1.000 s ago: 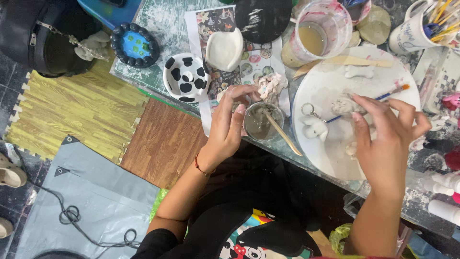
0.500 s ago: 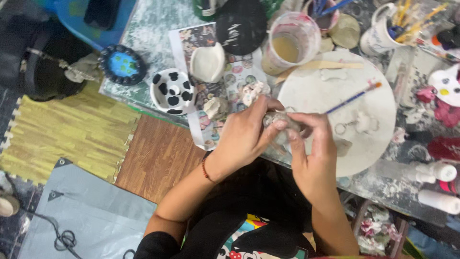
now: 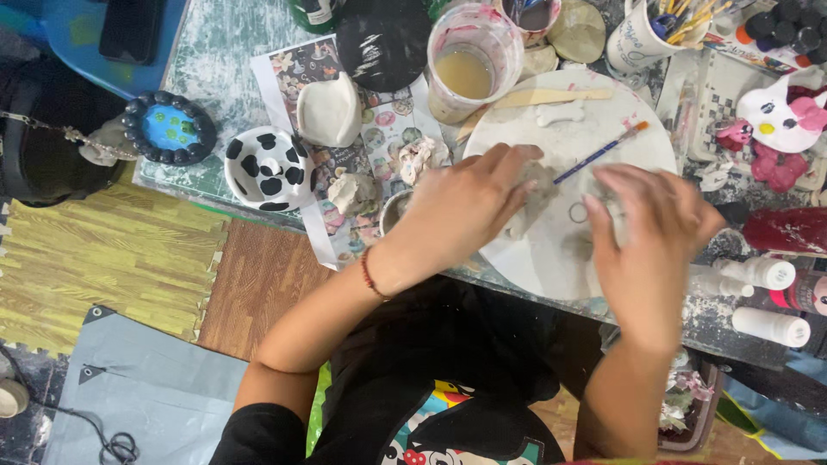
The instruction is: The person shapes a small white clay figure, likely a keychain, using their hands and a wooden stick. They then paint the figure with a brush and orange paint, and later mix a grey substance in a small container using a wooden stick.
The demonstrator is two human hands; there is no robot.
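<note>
My left hand (image 3: pixel 465 207) is closed on a lump of grey clay (image 3: pixel 538 188) at the left edge of a round white board (image 3: pixel 603 112). My right hand (image 3: pixel 650 237), blurred by motion, hovers flat over the board's right half with fingers apart and nothing visible in it. Between the two hands, a thin paintbrush (image 3: pixel 603 152) with an orange tip lies on the board. A small bone-shaped clay piece (image 3: pixel 560 112) and a flat wooden stick (image 3: pixel 551 97) rest near the board's far edge. Under my left wrist, a small grey cup (image 3: pixel 392 211) is partly hidden.
A plastic cup of murky water (image 3: pixel 469 65) stands just behind the board. To the left are a white clay lump (image 3: pixel 327 112), a black-spotted bowl (image 3: pixel 269 168) and a blue dish (image 3: pixel 168 127). A brush cup (image 3: pixel 642 34), a cat figure (image 3: pixel 780 116) and white bottles (image 3: pixel 758 271) crowd the right.
My hands, joined on the clay half a second ago, have come apart. The left keeps the clay over the board and the right has swung out to the right.
</note>
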